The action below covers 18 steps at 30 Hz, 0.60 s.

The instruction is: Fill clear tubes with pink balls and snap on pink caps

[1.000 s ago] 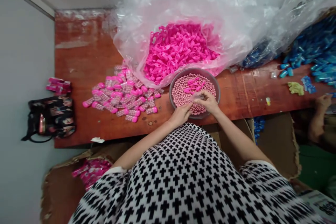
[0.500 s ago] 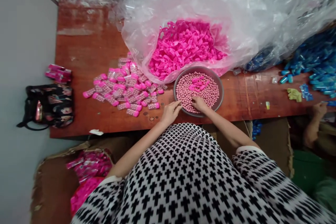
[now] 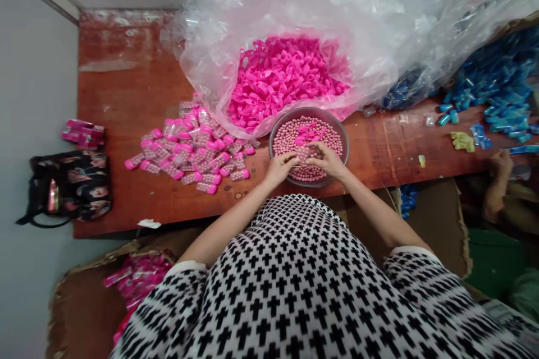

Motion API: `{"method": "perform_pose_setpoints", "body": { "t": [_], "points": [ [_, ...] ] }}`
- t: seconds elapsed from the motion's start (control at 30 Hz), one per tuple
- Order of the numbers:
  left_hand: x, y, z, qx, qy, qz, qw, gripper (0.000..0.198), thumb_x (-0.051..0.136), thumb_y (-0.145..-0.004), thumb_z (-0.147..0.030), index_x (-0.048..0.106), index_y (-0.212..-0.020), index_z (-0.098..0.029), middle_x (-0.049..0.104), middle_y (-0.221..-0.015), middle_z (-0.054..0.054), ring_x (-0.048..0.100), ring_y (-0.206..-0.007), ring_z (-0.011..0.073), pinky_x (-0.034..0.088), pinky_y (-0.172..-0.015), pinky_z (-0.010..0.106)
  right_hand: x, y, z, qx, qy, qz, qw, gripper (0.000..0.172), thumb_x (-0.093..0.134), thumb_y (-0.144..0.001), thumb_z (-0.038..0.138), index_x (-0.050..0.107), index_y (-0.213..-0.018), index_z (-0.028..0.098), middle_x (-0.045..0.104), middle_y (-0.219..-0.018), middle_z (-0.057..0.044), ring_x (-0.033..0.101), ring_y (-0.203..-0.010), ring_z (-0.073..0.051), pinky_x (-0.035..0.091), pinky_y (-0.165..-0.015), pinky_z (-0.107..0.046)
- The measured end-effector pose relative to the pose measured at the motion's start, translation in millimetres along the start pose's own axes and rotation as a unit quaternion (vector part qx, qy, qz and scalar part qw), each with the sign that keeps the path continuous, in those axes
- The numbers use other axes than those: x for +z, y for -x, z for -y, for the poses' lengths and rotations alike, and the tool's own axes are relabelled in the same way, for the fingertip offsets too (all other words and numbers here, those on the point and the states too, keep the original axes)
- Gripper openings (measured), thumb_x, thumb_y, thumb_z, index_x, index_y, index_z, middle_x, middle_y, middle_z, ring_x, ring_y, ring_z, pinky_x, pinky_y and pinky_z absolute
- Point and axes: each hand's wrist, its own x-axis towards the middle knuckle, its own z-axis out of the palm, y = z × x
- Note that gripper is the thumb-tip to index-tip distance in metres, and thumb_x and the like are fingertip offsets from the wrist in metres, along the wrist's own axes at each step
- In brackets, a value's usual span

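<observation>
A round metal bowl [image 3: 343, 136] full of small pink beads stands at the near edge of the red wooden table [image 3: 130, 95], with a few pink caps lying on the beads. Both my hands meet over the bowl's near side. My left hand [image 3: 281, 168] and my right hand [image 3: 326, 158] pinch a small clear tube [image 3: 304, 156] between them, just above the beads. Left of the bowl lies a heap of filled clear tubes with pink caps [image 3: 189, 148]. Behind the bowl, an open clear plastic bag [image 3: 295, 17] holds a pile of loose pink caps [image 3: 282, 78].
Blue caps and tubes [image 3: 492, 90] cover the table's right end, where another person's hand [image 3: 499, 165] rests. A dark patterned bag [image 3: 69, 185] sits on the floor at left. A cardboard box with pink packets [image 3: 135, 280] stands below the table.
My hands have come together over the bowl's near side and now hold a small clear tube between them. Half a second ago they were apart at the bowl's rim.
</observation>
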Motion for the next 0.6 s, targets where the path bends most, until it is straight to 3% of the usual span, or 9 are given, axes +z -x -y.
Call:
{"method": "perform_pose_setpoints", "body": {
  "t": [0.17, 0.33, 0.5, 0.6],
  "points": [
    [-8.3, -8, -9, -0.029, 0.040, 0.065, 0.997, 0.050, 0.076, -0.059, -0.043, 0.068, -0.097, -0.011, 0.069, -0.087, 0.005, 0.064, -0.074, 0.0172, 0.056, -0.076, 0.039, -23, -11, 15, -0.079, 0.087, 0.076, 0.990, 0.038, 0.063, -0.079, 0.035, 0.059, -0.114, 0.020, 0.065, -0.102, -0.005, 0.060, -0.090, -0.016, 0.047, -0.082, -0.029],
    [-13.9, -14, -18, 0.003, -0.066, 0.082, 0.994, 0.051, 0.073, -0.062, -0.046, 0.067, -0.101, -0.014, 0.070, -0.092, 0.007, 0.064, -0.080, 0.0202, 0.054, -0.077, 0.036, -21, -17, 17, -0.097, 0.107, 0.117, 0.983, 0.023, 0.062, -0.082, 0.032, 0.065, -0.098, 0.018, 0.069, -0.093, -0.003, 0.062, -0.085, -0.014, 0.046, -0.078, -0.025],
    [-20.3, -26, -10, 0.026, -0.129, 0.053, 0.990, 0.049, 0.070, -0.064, -0.048, 0.065, -0.099, -0.014, 0.068, -0.086, 0.005, 0.062, -0.074, 0.0186, 0.053, -0.071, 0.034, -10, -12, 4, -0.031, 0.121, 0.041, 0.991, 0.019, 0.057, -0.085, 0.033, 0.065, -0.091, 0.016, 0.067, -0.072, 0.000, 0.060, -0.064, -0.011, 0.044, -0.064, -0.020],
    [-24.9, -31, -4, 0.029, -0.121, 0.022, 0.992, 0.046, 0.069, -0.065, -0.048, 0.062, -0.096, -0.015, 0.065, -0.086, 0.004, 0.061, -0.076, 0.0172, 0.053, -0.074, 0.034, -14, -8, -6, -0.024, 0.195, 0.046, 0.979, 0.019, 0.060, -0.084, 0.034, 0.067, -0.094, 0.019, 0.070, -0.083, -0.002, 0.063, -0.075, -0.013, 0.045, -0.071, -0.022]
  ]
}}
